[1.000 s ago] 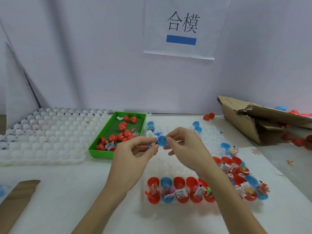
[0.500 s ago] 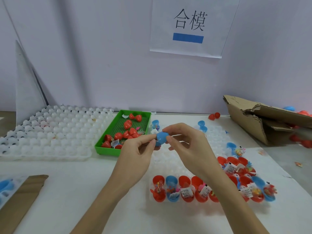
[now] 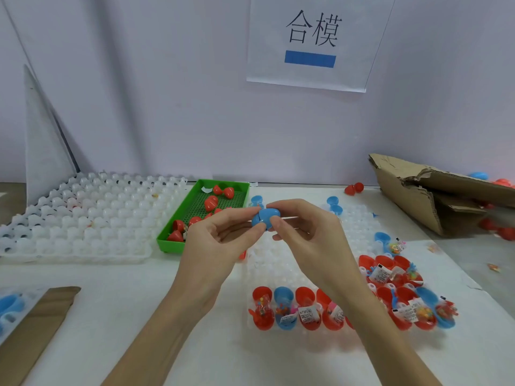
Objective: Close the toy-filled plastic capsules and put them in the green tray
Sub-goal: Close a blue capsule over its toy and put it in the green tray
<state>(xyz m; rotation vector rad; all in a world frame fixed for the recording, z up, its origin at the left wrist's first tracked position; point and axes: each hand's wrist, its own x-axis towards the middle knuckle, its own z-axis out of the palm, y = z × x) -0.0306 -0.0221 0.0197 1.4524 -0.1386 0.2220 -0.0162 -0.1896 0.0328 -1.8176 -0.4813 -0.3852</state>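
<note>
Both hands are up over the table pinching one small blue plastic capsule (image 3: 264, 218) between them, left hand (image 3: 220, 243) and right hand (image 3: 303, 232), just right of the green plastic tray (image 3: 167, 240) of closed red capsules (image 3: 211, 203).

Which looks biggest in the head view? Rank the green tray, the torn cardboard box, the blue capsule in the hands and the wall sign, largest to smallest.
1. Torn cardboard box and wall sign: similar apparent size; the box is cut off at the frame edge, so I won't rank them.
2. Green tray.
3. Blue capsule, smallest, pinched between left hand and right hand.
</note>
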